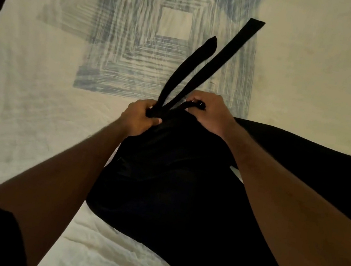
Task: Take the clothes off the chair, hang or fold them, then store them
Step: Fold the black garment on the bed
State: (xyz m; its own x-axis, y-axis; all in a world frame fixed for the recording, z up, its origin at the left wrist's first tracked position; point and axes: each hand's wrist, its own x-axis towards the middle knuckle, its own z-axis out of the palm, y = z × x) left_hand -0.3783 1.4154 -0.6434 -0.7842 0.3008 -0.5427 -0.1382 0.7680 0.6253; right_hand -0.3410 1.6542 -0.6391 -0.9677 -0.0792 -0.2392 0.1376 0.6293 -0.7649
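A black garment (174,178) lies on a cream sheet (38,101) printed with blue concentric squares.

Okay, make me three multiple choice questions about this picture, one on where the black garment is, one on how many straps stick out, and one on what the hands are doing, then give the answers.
1. Where does the black garment lie?
A. on a chair
B. on the pale bed cover
C. on a hanger

2. How many black straps reach away from the hands?
A. one
B. two
C. four

3. What is the state of the left hand and the right hand?
A. both grip the garment's top edge
B. both lie flat and open
C. only the right hand holds anything

Answers: 1 B, the cloth rests on the patterned cover. 2 B, two bands fan out over the blue square. 3 A, fingers of both curl round the dark fabric.
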